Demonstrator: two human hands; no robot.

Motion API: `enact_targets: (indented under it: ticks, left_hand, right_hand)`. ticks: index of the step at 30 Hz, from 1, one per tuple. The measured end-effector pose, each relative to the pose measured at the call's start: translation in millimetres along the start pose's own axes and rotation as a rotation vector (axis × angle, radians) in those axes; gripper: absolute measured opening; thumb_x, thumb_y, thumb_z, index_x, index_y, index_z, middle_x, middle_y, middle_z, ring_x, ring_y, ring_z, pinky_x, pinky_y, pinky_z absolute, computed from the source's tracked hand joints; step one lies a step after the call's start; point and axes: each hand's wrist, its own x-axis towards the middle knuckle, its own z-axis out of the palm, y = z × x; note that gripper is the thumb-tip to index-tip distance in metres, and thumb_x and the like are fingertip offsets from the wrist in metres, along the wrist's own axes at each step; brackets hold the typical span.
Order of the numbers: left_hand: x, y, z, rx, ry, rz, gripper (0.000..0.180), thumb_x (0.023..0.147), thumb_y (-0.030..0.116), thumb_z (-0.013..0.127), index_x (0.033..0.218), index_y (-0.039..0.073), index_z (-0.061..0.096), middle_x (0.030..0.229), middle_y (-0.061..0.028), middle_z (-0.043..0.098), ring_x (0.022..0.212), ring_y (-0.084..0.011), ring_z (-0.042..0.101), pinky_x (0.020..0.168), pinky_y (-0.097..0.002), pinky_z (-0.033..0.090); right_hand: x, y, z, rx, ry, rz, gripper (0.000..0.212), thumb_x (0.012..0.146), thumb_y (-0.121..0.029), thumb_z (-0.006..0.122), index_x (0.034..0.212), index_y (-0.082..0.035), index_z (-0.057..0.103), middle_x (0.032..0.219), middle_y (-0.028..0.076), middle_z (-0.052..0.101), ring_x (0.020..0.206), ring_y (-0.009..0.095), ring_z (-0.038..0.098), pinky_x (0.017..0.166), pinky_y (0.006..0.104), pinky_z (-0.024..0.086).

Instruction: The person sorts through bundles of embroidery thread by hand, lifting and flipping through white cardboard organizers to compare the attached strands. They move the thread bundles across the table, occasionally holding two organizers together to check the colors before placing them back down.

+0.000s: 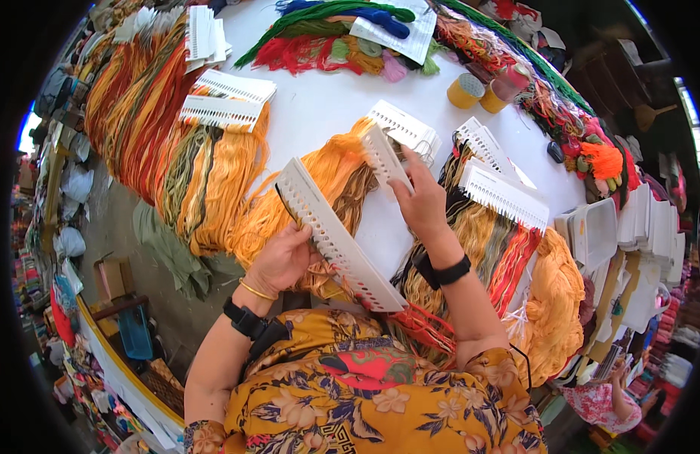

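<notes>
My left hand [283,259] grips a stack of long white cards with punched holes along one edge [336,239], held tilted over my lap. My right hand [420,198] pinches another white holed card [383,155] by its lower end, lifting it above bundles of orange and brown yarn [336,168]. Both wrists carry black bands, and the left also has a thin gold bangle. More holed cards threaded with yellow, red and green yarn [503,195] lie just right of my right hand.
A white table [320,106] holds more threaded cards [221,112], orange and red skeins [138,98], green, red and blue yarn [327,34], two tape rolls [465,91] and white trays [596,231]. Another person [603,401] sits at lower right.
</notes>
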Motion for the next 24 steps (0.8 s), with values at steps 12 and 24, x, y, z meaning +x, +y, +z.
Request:
enact_targets:
  ticks: [12,24]
  left_hand:
    - [-12.7,-16.0,-6.3,0.058,-0.042,0.029,0.031,0.097,0.017,0.045,0.126,0.009,0.042,0.121,-0.005,0.053,0.108,-0.0189,0.053,0.094,-0.0394,0.044]
    - [-37.2,-21.9,11.1,-0.006,-0.003,0.19,0.036,0.093,0.016,0.053,0.127,0.01,0.04,0.114,-0.0021,0.056,0.104,-0.016,0.056,0.091,-0.0345,0.046]
  right_hand:
    - [-85.4,-71.7,-41.5,0.533,-0.551,0.317,0.028,0.083,-0.008,0.062,0.11,-0.001,0.061,0.084,0.009,0.057,0.079,0.018,0.056,0.074,0.0276,0.044]
    - [-106.6,-133.9,-28.6,0.36,-0.536,0.213,0.037,0.086,-0.011,0.06,0.122,-0.004,0.051,0.104,0.021,0.06,0.098,0.037,0.058,0.081,0.0358,0.046]
